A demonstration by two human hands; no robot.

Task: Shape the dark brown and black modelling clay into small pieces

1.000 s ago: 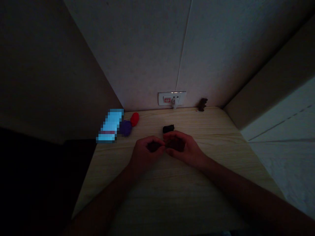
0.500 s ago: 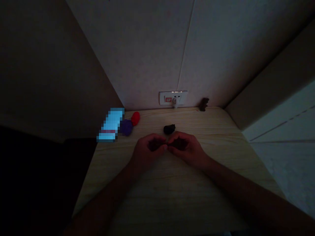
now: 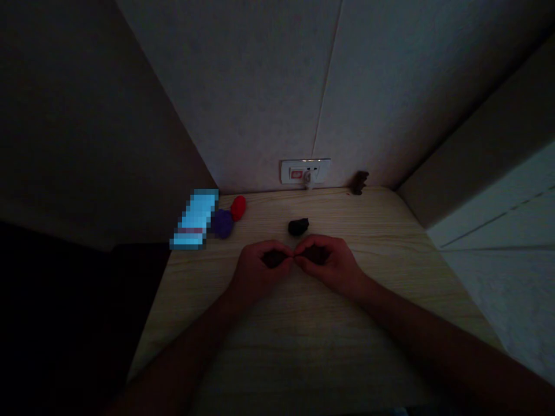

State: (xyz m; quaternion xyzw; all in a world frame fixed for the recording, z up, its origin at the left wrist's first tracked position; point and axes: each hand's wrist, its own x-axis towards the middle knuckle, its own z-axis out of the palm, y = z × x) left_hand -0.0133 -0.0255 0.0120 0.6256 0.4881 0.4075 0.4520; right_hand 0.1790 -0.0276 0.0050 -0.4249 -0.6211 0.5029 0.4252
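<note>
Over the middle of the wooden table [image 3: 277,335], my left hand [image 3: 260,267] and my right hand [image 3: 332,263] meet at their fingertips. Thumb and fingers of each are pinched together. A tiny dark bit seems to show where the tips meet, too small and dim to name. Just beyond the fingers lies a black lump [image 3: 298,227], soft-looking like modelling clay, touched by neither hand. Farther left sit a purple lump [image 3: 223,223] and a red lump [image 3: 238,208] side by side.
A lit, pixelated phone-like slab [image 3: 195,219] lies at the table's left back corner. Against the back wall stands a small dark brown notched piece [image 3: 359,182]. A wall socket [image 3: 305,171] with a plug in it is above the back edge. The scene is dim.
My fingertips have shifted slightly; the left hand's thumb and fingers now come together more closely. The lumps and the phone-like slab stay where they were.
</note>
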